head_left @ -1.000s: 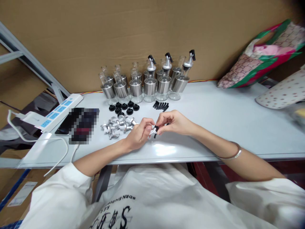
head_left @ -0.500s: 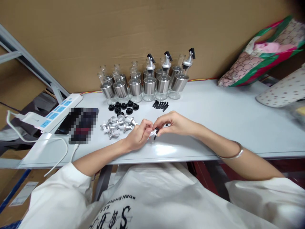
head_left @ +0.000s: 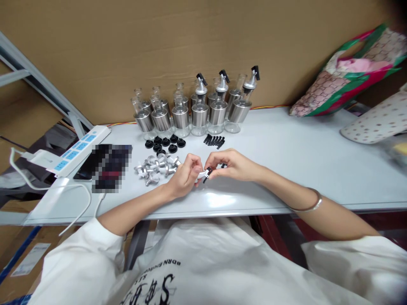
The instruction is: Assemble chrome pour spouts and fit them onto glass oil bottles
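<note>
Near the table's front edge, my left hand (head_left: 188, 176) is closed around a silver pourer spout (head_left: 202, 174) that points right. My right hand (head_left: 229, 165) pinches a small black flip cap (head_left: 208, 171) at the spout's tip; the two parts touch, but I cannot tell whether they are joined. Left of my hands lies a pile of silver pourer spouts (head_left: 153, 169). Behind that pile are several black stoppers (head_left: 165, 142). A row of small black caps (head_left: 215, 140) lies beyond my hands. A few tiny black pieces (head_left: 224, 165) sit partly hidden beneath my right hand.
Glass bottles with steel sleeves (head_left: 181, 116) stand in rows at the back, three topped with pourers (head_left: 221, 82). A power strip (head_left: 79, 148) and a phone-like device (head_left: 111, 167) lie at left. At right are a patterned bag (head_left: 318, 95) and a spotted white object (head_left: 375, 118).
My left hand has shifted slightly left and its fingers have loosened, so more of the spout shows. My right hand stays at the black cap.
</note>
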Demonstrator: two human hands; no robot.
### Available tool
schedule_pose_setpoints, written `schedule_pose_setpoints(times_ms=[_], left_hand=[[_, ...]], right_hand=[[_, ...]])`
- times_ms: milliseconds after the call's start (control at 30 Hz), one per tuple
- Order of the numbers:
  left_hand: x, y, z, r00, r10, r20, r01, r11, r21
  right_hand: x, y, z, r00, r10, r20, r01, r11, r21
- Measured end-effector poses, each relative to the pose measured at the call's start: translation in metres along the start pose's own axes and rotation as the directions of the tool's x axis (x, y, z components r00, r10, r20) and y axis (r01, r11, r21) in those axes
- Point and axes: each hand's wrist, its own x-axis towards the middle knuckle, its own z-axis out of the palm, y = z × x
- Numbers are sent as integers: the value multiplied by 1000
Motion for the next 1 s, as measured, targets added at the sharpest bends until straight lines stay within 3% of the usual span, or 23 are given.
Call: schedule_pose_setpoints(times_ms=[133,267,433,500,667,733,867,1000], left_hand=[[8,10,-5,997,11,82,-23,990,140],[11,18,-6,973,-103,206,59,976,208],[11,17,-8,973,-142,180,106,975,193],[11,17,-9,971,-165,173,141,980,141],[16,20,-8,975,-181,126,203,960,-191],[17,21,-8,978,-183,105,202,956,-213],[16,22,-10,975,-179,130,189,979,-75],[13,20,-12,994,-61,95,51,993,106]], right_hand=[[0,-7,0,999,25,-32,-21,994,104],[-1,-11,-2,997,61,-53,-50,980,195],[-1,-6,-5,993,47,-113,-19,972,233],[-1,-3,-5,992,36,-122,-8,974,224],[1,-3,-4,989,3,-148,31,973,228],[1,-4,-4,988,-8,-151,43,972,230],[1,-4,-5,988,-15,-155,52,969,240],[0,-4,-7,995,-21,-100,44,970,240]])
